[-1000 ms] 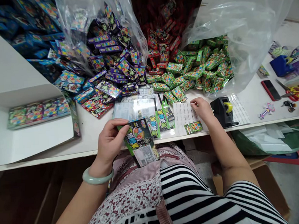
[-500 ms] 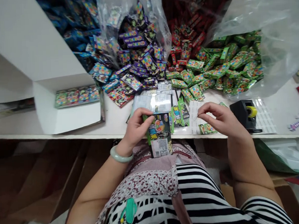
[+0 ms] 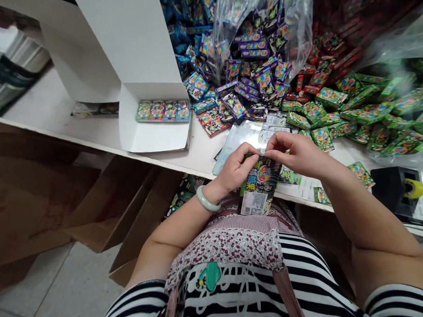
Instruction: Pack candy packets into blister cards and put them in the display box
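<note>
My left hand [image 3: 233,169] grips a flat black printed box [image 3: 260,182] by its top left edge, with fingers and thumb pinched together. The box hangs over the table's front edge, its white barcode label toward me. At the same top edge my right hand [image 3: 291,152] is closed in a pinch, its fingertips almost meeting those of the left. A tiny pale bit shows between the fingertips, too small to name. Partly under my right forearm lies a white paper sheet [image 3: 305,186], with a small green box [image 3: 320,195] beside it. Behind my hands is a clear plastic sheet [image 3: 228,150].
Small candy boxes lie heaped at the back: blue [image 3: 196,86], purple [image 3: 251,45], red [image 3: 320,77] and green [image 3: 372,110]. An open white carton [image 3: 157,137] holds a row of them at left. A black tape dispenser [image 3: 390,191] stands right. Cardboard cartons [image 3: 29,206] sit below.
My right hand has moved left from over the white paper sheet to the top edge of the black box. My left hand still holds the box. The camera view has turned left.
</note>
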Available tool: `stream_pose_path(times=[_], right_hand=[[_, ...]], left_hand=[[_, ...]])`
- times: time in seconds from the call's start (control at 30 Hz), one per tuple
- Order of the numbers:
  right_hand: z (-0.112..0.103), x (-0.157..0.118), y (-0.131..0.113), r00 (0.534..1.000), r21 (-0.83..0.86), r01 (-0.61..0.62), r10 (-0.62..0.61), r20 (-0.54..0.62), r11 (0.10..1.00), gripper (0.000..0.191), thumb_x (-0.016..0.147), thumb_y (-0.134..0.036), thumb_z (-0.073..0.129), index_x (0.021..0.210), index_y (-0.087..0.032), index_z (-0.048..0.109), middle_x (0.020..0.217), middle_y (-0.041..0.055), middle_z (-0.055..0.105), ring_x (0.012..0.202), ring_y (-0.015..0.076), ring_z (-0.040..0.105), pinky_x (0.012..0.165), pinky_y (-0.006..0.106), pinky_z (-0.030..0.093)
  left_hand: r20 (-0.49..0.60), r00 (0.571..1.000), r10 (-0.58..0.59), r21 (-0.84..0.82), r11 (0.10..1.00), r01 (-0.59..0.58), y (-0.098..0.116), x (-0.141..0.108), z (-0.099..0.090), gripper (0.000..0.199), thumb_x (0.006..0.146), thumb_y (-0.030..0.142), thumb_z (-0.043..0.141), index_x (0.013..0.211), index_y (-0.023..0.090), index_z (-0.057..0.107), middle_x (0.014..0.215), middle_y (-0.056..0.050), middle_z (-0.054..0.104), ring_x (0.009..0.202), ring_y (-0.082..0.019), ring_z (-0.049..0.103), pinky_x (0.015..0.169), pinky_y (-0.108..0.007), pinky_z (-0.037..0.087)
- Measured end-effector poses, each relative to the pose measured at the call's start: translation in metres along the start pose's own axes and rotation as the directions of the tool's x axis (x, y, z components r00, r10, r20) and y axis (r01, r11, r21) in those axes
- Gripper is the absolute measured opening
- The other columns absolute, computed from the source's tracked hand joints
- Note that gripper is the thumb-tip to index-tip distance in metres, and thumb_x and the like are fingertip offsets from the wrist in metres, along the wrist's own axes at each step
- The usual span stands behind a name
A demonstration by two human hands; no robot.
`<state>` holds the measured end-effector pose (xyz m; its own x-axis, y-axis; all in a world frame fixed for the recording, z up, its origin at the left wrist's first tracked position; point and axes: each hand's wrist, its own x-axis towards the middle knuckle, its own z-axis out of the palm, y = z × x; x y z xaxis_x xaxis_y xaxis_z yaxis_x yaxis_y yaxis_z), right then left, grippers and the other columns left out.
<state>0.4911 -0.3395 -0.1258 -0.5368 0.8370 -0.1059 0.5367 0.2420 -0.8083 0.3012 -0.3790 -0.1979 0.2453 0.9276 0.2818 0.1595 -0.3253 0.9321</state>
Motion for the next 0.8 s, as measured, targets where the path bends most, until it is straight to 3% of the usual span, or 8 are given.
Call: stream_pose_path(times=[0.27, 0.4, 0.5, 0.57, 0.63, 0.67, 0.73, 0.8], right_hand=[[-0.005, 0.009, 0.002, 0.996, -0.061, -0.036, 0.041, 0.08, 0.997, 0.01, 0.083, -0.027, 0.062, 0.077, -0.02, 0.057, 0.064, -0.0027, 0.055, 0.059, 0.0118, 0.046, 0.057, 0.027, 0.033], [-0.001, 0.014, 0.011, 0.996, 0.062, -0.066, 0.062, 0.06, 0.996, 0.016, 0.079, -0.033, 0.068, 0.078, -0.02, 0.058, 0.069, -0.0016, 0.056, 0.064, 0.0122, 0.048, 0.061, 0.027, 0.036], [0.006, 0.019, 0.023, 0.966, 0.35, -0.246, 0.199, 0.164, 0.904, 0.026, 0.07, -0.035, 0.074, 0.084, -0.021, 0.057, 0.071, -0.0019, 0.058, 0.065, 0.0124, 0.051, 0.061, 0.026, 0.04], [0.01, 0.021, 0.03, 0.89, 0.48, -0.442, 0.302, 0.342, 0.757, 0.03, 0.065, -0.036, 0.076, 0.083, -0.021, 0.058, 0.069, -0.0018, 0.059, 0.063, 0.0126, 0.053, 0.058, 0.026, 0.041], [0.01, 0.021, 0.033, 0.805, 0.505, -0.576, 0.341, 0.485, 0.643, 0.029, 0.061, -0.037, 0.076, 0.077, -0.02, 0.059, 0.066, -0.001, 0.06, 0.06, 0.0132, 0.055, 0.055, 0.026, 0.043], [0.008, 0.02, 0.033, 0.79, 0.51, -0.596, 0.339, 0.511, 0.62, 0.028, 0.06, -0.037, 0.077, 0.075, -0.02, 0.061, 0.066, -0.0006, 0.061, 0.06, 0.0135, 0.056, 0.054, 0.026, 0.044], [0.001, 0.017, 0.034, 0.818, 0.535, -0.556, 0.307, 0.486, 0.636, 0.03, 0.059, -0.037, 0.081, 0.078, -0.02, 0.066, 0.072, 0.0009, 0.066, 0.064, 0.0149, 0.061, 0.057, 0.026, 0.048], [-0.007, 0.014, 0.038, 0.877, 0.558, -0.466, 0.276, 0.393, 0.687, 0.036, 0.06, -0.043, 0.084, 0.086, -0.022, 0.07, 0.084, 0.0036, 0.071, 0.074, 0.0174, 0.065, 0.062, 0.027, 0.052]], left_hand=[[-0.062, 0.998, 0.01, 0.016, 1.0, -0.009, -0.004, 0.001, 0.008, 0.022, 0.088, 0.037, 0.069, 0.091, 0.02, 0.055, 0.086, 0.0, 0.06, 0.081, -0.013, 0.056, 0.075, -0.027, 0.046], [-0.123, 0.992, 0.033, 0.046, 0.999, -0.027, -0.009, 0.001, 0.012, 0.02, 0.086, 0.029, 0.07, 0.091, 0.02, 0.053, 0.087, 0.001, 0.059, 0.082, -0.012, 0.056, 0.077, -0.027, 0.047], [-0.127, 0.989, 0.07, 0.035, 0.997, -0.066, -0.012, -0.002, 0.013, 0.022, 0.086, 0.026, 0.069, 0.098, 0.021, 0.052, 0.093, -0.001, 0.059, 0.087, -0.013, 0.058, 0.081, -0.028, 0.05], [-0.123, 0.991, 0.05, -0.022, 0.998, -0.053, -0.014, -0.01, 0.013, 0.03, 0.086, 0.027, 0.069, 0.11, 0.022, 0.051, 0.103, -0.004, 0.059, 0.096, -0.015, 0.06, 0.086, -0.03, 0.052], [-0.062, 0.998, -0.03, -0.139, 0.99, 0.022, -0.014, -0.022, 0.011, 0.044, 0.087, 0.033, 0.07, 0.123, 0.023, 0.048, 0.113, -0.007, 0.059, 0.1, -0.017, 0.064, 0.085, -0.032, 0.055], [0.011, 0.997, -0.075, -0.199, 0.977, 0.076, -0.013, -0.029, 0.008, 0.046, 0.087, 0.037, 0.07, 0.126, 0.023, 0.048, 0.113, -0.008, 0.06, 0.098, -0.017, 0.066, 0.082, -0.032, 0.056], [0.179, 0.975, -0.131, -0.263, 0.949, 0.176, -0.006, -0.042, -0.003, 0.04, 0.09, 0.044, 0.066, 0.121, 0.021, 0.056, 0.105, -0.008, 0.065, 0.087, -0.017, 0.069, 0.074, -0.031, 0.058], [0.242, 0.96, -0.141, -0.236, 0.951, 0.199, 0.007, -0.05, -0.025, 0.033, 0.092, 0.048, 0.063, 0.108, 0.02, 0.064, 0.094, -0.007, 0.07, 0.081, -0.017, 0.069, 0.071, -0.031, 0.058]])
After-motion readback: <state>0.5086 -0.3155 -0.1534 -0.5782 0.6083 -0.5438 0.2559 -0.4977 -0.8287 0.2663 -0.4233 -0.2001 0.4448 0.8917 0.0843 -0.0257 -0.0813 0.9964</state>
